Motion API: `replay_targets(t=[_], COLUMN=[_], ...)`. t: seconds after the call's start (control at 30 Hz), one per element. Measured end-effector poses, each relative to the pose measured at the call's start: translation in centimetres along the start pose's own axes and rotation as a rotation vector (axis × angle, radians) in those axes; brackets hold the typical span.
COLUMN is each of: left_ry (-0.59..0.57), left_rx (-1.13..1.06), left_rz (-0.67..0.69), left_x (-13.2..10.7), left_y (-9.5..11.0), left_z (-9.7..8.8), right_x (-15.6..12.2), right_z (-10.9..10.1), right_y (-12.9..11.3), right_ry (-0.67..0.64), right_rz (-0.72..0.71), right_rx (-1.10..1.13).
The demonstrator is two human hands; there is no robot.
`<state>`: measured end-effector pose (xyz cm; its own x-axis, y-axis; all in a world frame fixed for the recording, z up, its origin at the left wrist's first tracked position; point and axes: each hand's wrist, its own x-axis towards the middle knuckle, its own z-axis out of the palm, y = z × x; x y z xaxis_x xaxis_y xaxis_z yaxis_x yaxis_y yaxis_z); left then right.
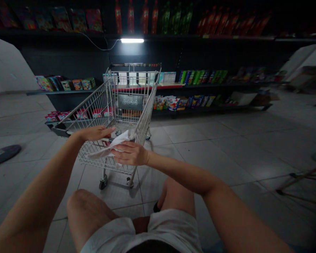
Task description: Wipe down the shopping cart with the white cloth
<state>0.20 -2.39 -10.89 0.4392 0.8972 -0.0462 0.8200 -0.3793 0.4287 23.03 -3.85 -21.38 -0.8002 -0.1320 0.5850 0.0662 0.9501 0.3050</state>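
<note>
A silver wire shopping cart [129, 102] stands in front of me, its near end just below my hands. A crumpled white cloth [109, 148] hangs across the cart's near wire side. My right hand [130, 153] presses on the cloth with its fingers curled over it. My left hand [94, 133] lies flat above the cart's rim, its fingertips reaching the upper edge of the cloth. The cart's inside is partly hidden behind my hands and the cloth.
Dark shelves [189, 86] of boxed goods and bottles [144, 17] stand beyond the cart, under a lit strip lamp [132, 40]. My knees and pale shorts [144, 228] fill the bottom of the view, above a grey tiled floor [216, 154]. Metal legs [297, 179] stand at the right.
</note>
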Motion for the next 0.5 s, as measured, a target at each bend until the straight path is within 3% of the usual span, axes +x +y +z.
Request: replay_targets(t=[0.1,0.2,0.3,0.4,0.5], left_ry=[-0.187,-0.175,-0.136,-0.146,-0.163], left_rx=[-0.017,-0.023,-0.027,-0.085,-0.142], left_rz=[-0.071,-0.105,-0.068,-0.033,-0.030], left_x=[0.1,0.1,0.2,0.3,0.3], left_y=[0.2,0.4,0.6,0.8,0.7], left_z=[0.0,-0.1,0.0,0.1,0.2], right_x=[-0.5,-1.5,-2.4,-3.0,-3.6], right_z=[-0.1,-0.5,-1.2,-1.2,0.1], right_y=[-0.2,-0.5,-1.3,-1.8,-1.4], right_ry=[-0.197,-0.239,-0.024,0.212,0.318], right_rz=[-0.106,-0.191,-0.138,0.076,0.238], right_rx=[-0.022,-0.006,0.029,-0.022,-0.049])
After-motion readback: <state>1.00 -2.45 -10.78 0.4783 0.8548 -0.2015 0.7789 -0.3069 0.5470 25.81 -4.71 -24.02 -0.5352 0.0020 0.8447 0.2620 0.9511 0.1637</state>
